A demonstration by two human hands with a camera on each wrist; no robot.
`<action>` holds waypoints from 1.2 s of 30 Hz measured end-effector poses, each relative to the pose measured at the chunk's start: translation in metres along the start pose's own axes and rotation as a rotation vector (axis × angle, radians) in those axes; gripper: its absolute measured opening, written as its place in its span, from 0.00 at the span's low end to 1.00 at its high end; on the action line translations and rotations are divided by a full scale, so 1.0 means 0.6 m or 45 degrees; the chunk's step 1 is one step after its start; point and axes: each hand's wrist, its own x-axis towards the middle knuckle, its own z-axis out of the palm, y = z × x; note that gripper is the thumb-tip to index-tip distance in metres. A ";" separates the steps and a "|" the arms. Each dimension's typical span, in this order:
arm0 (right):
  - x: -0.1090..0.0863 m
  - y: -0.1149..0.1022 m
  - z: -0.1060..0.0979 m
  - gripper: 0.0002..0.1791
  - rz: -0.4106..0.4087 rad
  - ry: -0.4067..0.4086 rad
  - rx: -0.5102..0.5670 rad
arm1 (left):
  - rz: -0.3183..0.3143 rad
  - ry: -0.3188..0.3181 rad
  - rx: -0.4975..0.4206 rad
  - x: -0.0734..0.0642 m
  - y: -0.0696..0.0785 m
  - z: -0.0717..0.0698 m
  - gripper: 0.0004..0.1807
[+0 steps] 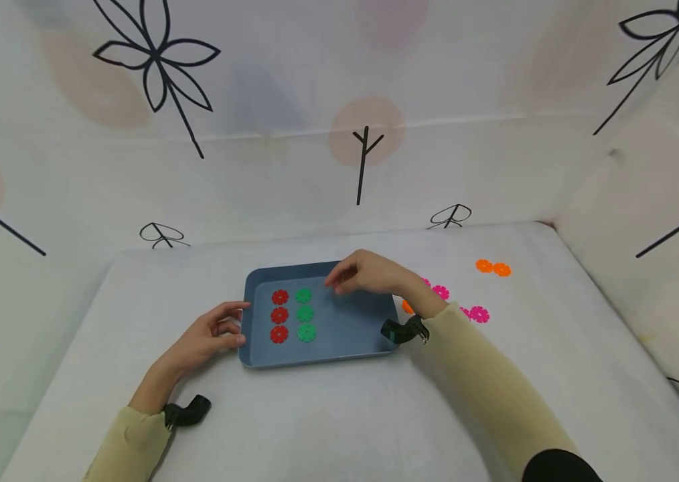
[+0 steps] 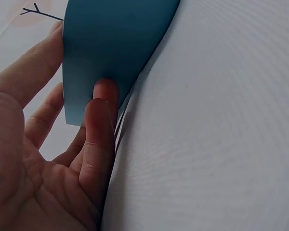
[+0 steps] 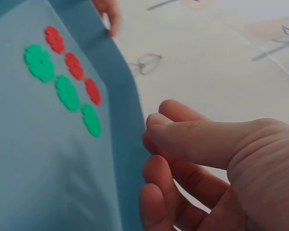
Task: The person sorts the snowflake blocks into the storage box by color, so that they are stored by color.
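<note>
A blue-grey tray (image 1: 351, 335) lies on the white cloth. Inside it, at the left, stand a column of three red flower-shaped discs (image 1: 279, 315) and beside it a column of three green flower-shaped discs (image 1: 305, 313). My left hand (image 1: 214, 333) touches the tray's left edge, its fingertips against the outer wall and rim in the left wrist view. Above the tray's far part hovers my right hand (image 1: 366, 271), fingers loosely bent. No disc shows between its thumb and fingers (image 3: 159, 173) in the right wrist view.
Right of the tray lie pink discs (image 1: 480, 314) and an orange disc (image 1: 408, 306), some partly hidden by my right forearm. Farther back are two orange discs (image 1: 485, 266). A patterned white curtain (image 1: 291, 181) hangs behind the table.
</note>
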 end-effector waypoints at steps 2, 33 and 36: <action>-0.010 0.004 -0.014 0.14 0.003 0.051 0.013 | -0.003 -0.002 -0.008 0.001 0.000 0.000 0.35; -0.268 0.185 -0.150 0.21 0.511 0.612 -0.132 | -0.003 -0.010 -0.006 -0.002 0.005 0.001 0.35; -0.298 0.198 -0.153 0.22 0.527 0.623 -0.149 | -0.005 -0.008 -0.008 -0.002 0.006 0.001 0.35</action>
